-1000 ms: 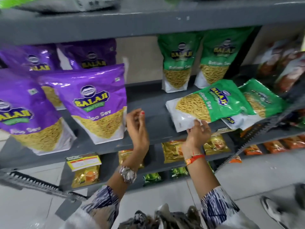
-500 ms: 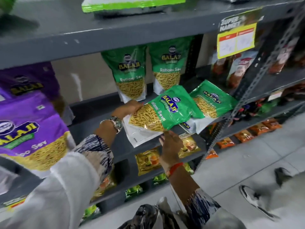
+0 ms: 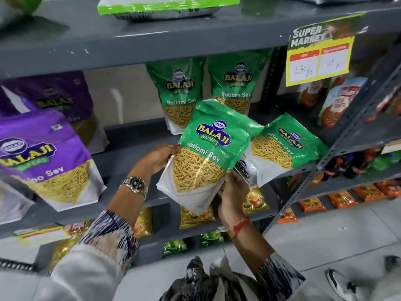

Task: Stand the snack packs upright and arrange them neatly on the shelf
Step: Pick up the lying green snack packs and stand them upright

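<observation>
Both hands hold a green Ratlami Sev pack (image 3: 208, 148), raised almost upright above the front of the grey shelf (image 3: 130, 155). My left hand (image 3: 159, 158) grips its left edge, my right hand (image 3: 232, 192) its lower right corner. A second green pack (image 3: 284, 144) lies tilted on the shelf just to the right, with a third partly hidden under it (image 3: 244, 170). Two more green packs stand upright at the back (image 3: 180, 94), (image 3: 236, 85). Purple Aloo Sev packs (image 3: 47, 157) fill the shelf's left side.
A yellow price tag (image 3: 319, 57) hangs from the shelf above. A slotted metal upright (image 3: 338, 148) bounds the shelf on the right, with red packs and bottles beyond. Small snack packets (image 3: 195, 216) line the lower shelves. A shoe (image 3: 338, 279) shows on the floor.
The green pack that lay flat on the shelf has been lifted and turned nearly upright. My left hand moved from the purple packs to its left edge; my view shifted right.
</observation>
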Tool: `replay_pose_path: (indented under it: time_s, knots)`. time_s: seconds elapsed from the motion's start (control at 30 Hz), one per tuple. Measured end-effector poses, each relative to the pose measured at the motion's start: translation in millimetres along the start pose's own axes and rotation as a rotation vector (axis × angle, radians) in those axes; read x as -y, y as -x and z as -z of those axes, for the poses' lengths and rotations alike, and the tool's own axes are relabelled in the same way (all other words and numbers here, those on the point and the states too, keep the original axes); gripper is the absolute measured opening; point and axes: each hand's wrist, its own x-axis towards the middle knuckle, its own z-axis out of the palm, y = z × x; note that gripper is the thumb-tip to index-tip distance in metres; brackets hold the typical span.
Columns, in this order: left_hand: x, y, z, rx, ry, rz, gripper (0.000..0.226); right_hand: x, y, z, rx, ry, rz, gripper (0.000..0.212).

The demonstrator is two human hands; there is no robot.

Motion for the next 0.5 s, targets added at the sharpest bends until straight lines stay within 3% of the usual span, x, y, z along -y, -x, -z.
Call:
replay_pose_path:
  time_s: [0.07, 0.2, 0.5]
  knots:
    - [3.6, 7.3, -4.0, -0.051, 0.053, -0.038, 0.018, 13.9, -7.1, 5.7, 0.019, 0.045, 0.014, 0.016]
    - [0.5, 30.9, -14.5, -0.084, 0.194, -0.134, 0.020, 49.6, -18.3, 10.4, 0.087, 0.110, 0.083, 0.026]
    - [-7.6, 103.4, -7.3, -0.003, 0.362, -0.303, 0.033, 93.9, 13.2, 6.2, 0.196, 0.110, 0.201, 0.027]
